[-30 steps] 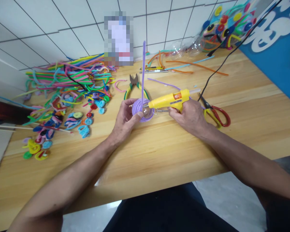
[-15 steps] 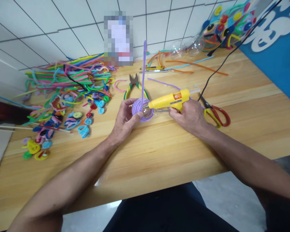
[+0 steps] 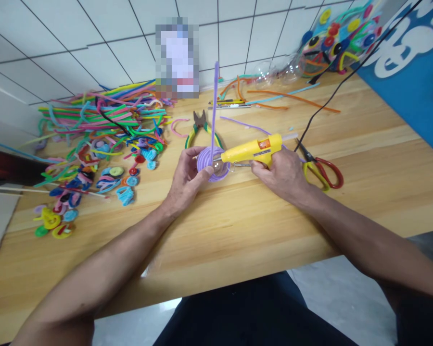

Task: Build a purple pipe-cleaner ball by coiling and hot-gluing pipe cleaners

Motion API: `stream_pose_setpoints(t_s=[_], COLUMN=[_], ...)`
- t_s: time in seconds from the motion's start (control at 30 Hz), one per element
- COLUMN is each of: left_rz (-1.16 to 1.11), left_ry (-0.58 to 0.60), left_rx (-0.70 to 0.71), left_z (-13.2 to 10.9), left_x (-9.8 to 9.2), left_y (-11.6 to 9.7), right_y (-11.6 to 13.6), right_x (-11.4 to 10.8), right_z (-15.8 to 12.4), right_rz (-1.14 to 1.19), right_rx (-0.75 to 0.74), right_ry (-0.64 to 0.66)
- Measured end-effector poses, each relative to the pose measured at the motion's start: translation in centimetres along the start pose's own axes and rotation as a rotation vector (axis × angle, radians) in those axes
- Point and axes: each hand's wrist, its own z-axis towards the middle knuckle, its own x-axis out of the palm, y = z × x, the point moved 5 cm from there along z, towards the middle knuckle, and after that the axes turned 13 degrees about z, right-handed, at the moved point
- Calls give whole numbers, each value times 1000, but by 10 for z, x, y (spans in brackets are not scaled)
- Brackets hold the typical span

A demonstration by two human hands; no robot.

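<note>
My left hand (image 3: 186,179) grips a clear ball wrapped in purple pipe cleaner (image 3: 212,165) on the wooden table (image 3: 238,226). The pipe cleaner's loose end (image 3: 214,105) sticks straight up from the ball. My right hand (image 3: 283,174) is closed round the handle of a yellow glue gun (image 3: 254,149). The gun's nozzle points left and touches the ball's right side. Its black cord (image 3: 332,91) runs off to the upper right.
A heap of coloured pipe cleaners (image 3: 104,117) and small coiled pieces (image 3: 90,180) covers the table's left. Pliers (image 3: 201,124) lie behind the ball. Red-and-yellow scissors (image 3: 321,169) lie right of my right hand. A decorated ball (image 3: 334,36) sits at the back right.
</note>
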Motion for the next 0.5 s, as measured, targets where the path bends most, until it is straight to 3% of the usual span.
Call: stream_pose_setpoints(t_s=[0.33,0.5], left_rz=[61,31], left_ry=[-2,1], left_rx=[-26,-47], left_z=[0,-1], left_x=[-1,1], left_y=[0,1], right_y=[-1,-19], right_x=[-8,-34], right_z=[1,11], right_rz=[201,296], right_rx=[12,71], right_ry=[-78,-167])
